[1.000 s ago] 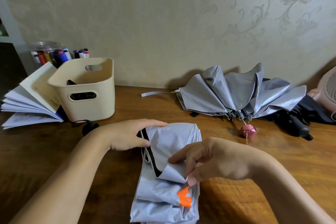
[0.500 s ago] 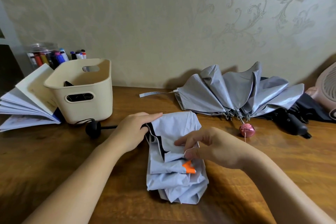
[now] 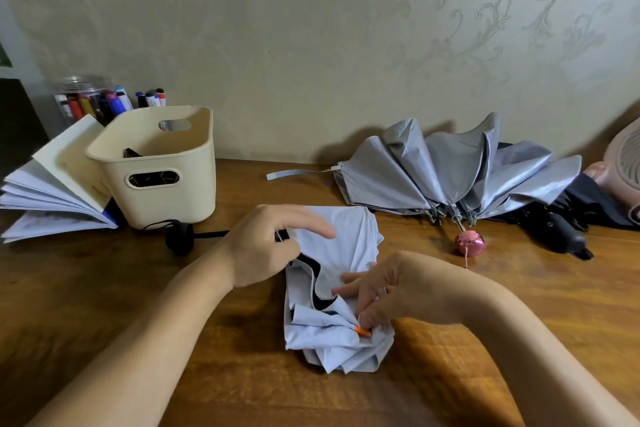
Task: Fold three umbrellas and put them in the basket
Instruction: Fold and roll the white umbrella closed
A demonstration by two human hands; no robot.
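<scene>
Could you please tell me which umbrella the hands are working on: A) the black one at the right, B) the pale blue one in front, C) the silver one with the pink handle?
B: the left hand and right hand both hold the pale blue umbrella.

Nearest umbrella lies mid-table, near side. Basket far left, book on its left, jar of markers behind. Far right by the wall: second umbrella, third umbrella to its right, fan at the right edge.
</scene>
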